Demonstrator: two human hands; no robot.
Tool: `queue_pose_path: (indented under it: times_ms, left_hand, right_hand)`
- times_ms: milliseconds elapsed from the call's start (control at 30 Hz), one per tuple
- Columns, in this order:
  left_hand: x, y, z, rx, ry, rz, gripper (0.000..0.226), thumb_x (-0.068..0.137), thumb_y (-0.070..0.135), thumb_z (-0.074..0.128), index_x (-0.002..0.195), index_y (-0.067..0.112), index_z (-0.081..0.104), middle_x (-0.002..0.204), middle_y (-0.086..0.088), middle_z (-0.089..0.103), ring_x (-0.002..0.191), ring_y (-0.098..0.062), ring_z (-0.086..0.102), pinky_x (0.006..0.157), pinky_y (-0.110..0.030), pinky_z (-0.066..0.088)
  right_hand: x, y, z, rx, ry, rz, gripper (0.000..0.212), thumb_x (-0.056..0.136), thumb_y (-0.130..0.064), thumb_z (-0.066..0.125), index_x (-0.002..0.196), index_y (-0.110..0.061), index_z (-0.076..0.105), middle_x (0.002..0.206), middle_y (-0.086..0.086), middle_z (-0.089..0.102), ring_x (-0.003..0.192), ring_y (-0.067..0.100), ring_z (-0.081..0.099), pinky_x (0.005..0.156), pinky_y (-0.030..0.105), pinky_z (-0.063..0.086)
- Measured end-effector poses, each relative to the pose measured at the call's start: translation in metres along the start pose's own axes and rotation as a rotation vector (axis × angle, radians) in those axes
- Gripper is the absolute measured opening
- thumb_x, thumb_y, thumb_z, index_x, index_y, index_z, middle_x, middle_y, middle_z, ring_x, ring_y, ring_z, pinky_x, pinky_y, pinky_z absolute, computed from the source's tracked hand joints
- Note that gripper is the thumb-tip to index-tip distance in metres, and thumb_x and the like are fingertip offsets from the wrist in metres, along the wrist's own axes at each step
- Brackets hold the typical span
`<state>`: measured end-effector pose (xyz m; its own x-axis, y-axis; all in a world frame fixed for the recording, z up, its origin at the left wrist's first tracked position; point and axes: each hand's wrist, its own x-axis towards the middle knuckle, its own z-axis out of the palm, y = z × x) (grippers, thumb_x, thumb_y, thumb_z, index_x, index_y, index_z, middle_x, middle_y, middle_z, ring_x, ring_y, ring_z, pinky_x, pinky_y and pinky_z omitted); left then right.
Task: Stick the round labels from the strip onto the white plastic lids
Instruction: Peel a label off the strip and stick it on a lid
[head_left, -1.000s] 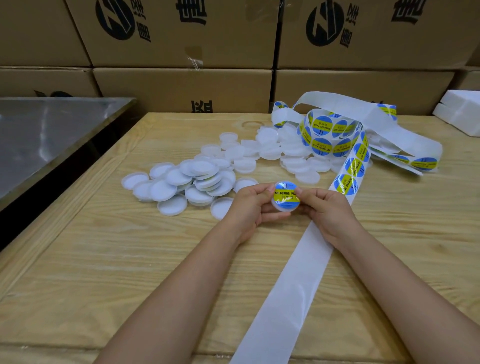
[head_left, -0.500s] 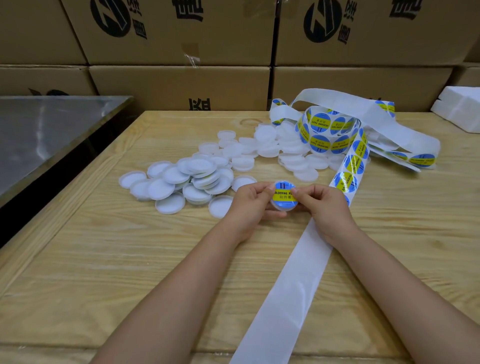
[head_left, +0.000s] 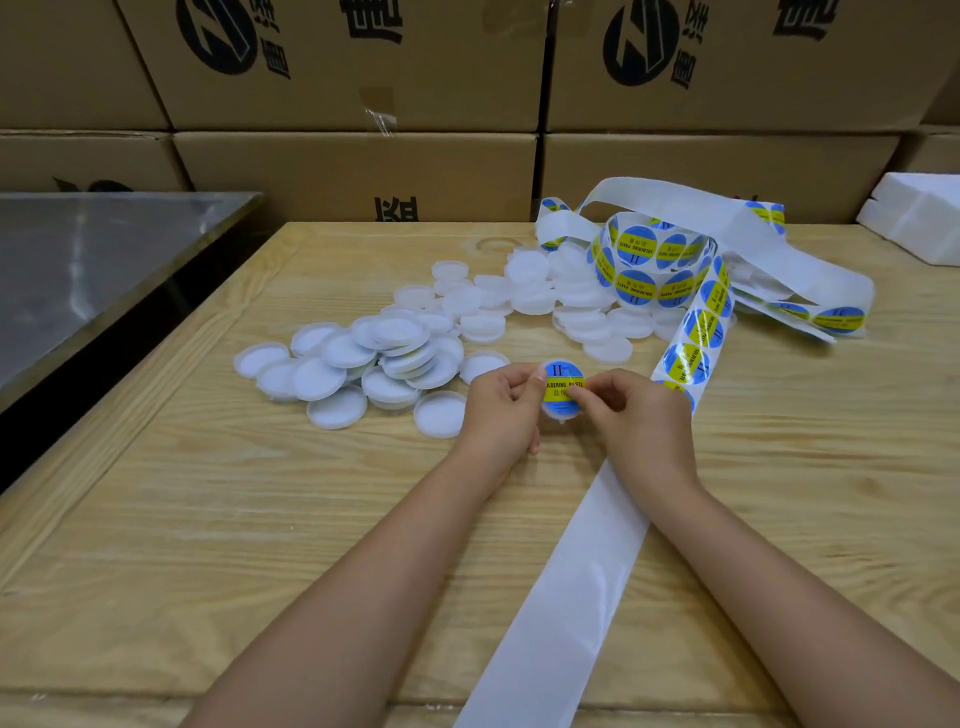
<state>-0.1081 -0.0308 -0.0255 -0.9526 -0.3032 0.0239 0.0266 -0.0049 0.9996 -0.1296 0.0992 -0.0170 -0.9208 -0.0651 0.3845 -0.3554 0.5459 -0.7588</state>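
Left hand (head_left: 501, 410) and right hand (head_left: 631, 415) meet over the middle of the wooden worktop (head_left: 218, 519), each pinching one side of a white lid (head_left: 560, 413) held tilted between them. A blue and yellow label (head_left: 561, 382) covers its face, with the right thumb on the label's right edge. The strip (head_left: 561, 597) runs bare from the near edge under the right wrist, then carries labels up to a loose coil near the far right corner. Loose lids (head_left: 384, 353) lie heaped just beyond the left hand, spreading toward the coil. Cardboard boxes (head_left: 363, 171) stand stacked along the far edge.
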Motion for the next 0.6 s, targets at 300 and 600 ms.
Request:
queue_pose_path:
  times_ms: [300, 600]
  left_hand:
    - [-0.002, 0.004, 0.004, -0.043, 0.032, -0.046, 0.025, 0.098, 0.021, 0.047, 0.107, 0.005, 0.064, 0.086, -0.024, 0.068, 0.040, -0.021, 0.043, 0.034, -0.015, 0.027]
    - [0.000, 0.010, 0.001, -0.335, -0.078, -0.138, 0.019, 0.097, 0.010, 0.045, 0.095, 0.002, 0.063, 0.071, -0.009, 0.069, 0.062, -0.026, 0.050, 0.029, -0.016, 0.026]
  right_hand:
    - [0.001, -0.003, -0.001, 0.050, 0.029, 0.026, 0.042, 0.081, -0.023, 0.072, 0.121, -0.015, 0.063, 0.084, -0.001, 0.074, 0.085, 0.010, 0.067, 0.081, 0.022, 0.046]
    - [0.002, 0.000, 0.005, 0.180, 0.090, 0.022, 0.013, 0.085, -0.021, 0.068, 0.095, -0.014, 0.072, 0.068, -0.002, 0.066, 0.062, 0.006, 0.058, 0.069, 0.027, 0.050]
